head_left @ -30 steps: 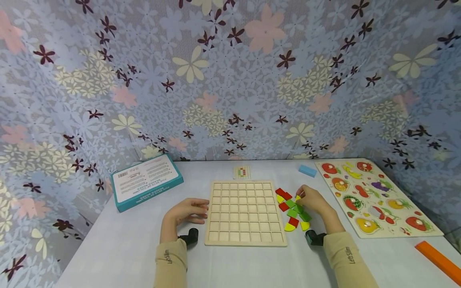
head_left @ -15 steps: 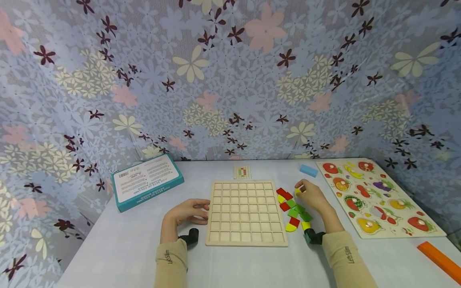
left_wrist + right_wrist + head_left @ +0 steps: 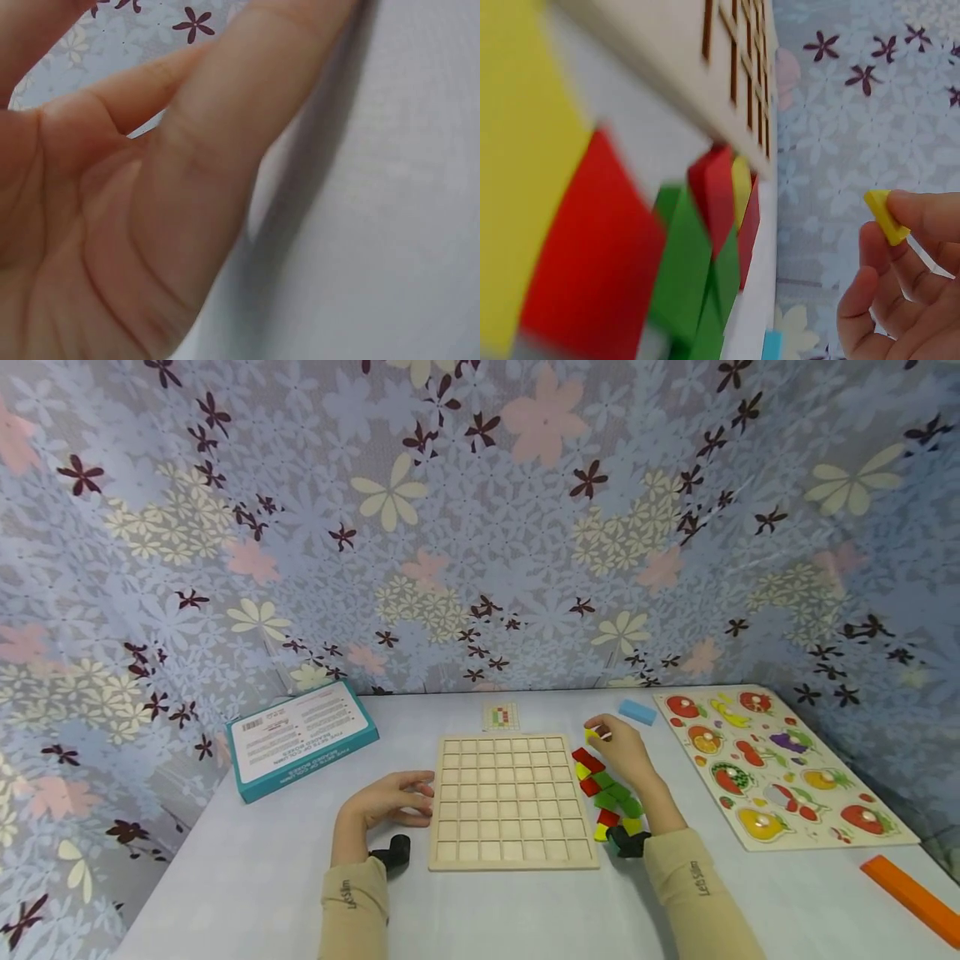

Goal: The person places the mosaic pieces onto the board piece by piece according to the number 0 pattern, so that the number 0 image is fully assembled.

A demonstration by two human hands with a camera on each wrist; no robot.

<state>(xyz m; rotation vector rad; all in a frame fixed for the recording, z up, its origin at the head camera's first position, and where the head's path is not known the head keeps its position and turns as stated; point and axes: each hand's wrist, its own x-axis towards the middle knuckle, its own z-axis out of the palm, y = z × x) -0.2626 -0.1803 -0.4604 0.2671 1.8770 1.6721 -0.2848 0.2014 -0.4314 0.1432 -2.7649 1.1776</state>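
Note:
My right hand (image 3: 624, 753) pinches a small yellow tile (image 3: 886, 217) between thumb and fingers, raised past the far end of a group of tiles. Those red, green and yellow tiles (image 3: 609, 792) lie along the right side of a square wooden grid board (image 3: 514, 803), whose visible cells hold no tiles. At the board's left edge, my left hand (image 3: 388, 798) rests with fingers loosely bent and nothing in them. The left wrist view shows mostly its palm and fingers (image 3: 202, 142).
A small pattern card (image 3: 501, 717) lies behind the board. Back left is a teal box (image 3: 303, 739). To the right are a blue block (image 3: 637, 712), a fruit puzzle board (image 3: 780, 768) and an orange bar (image 3: 911, 897). A flowered cloth (image 3: 480, 527) hangs behind the table.
My right hand has lifted the yellow tile from the group and moved it left and away from me, toward the board's far right corner. My left hand stays in place.

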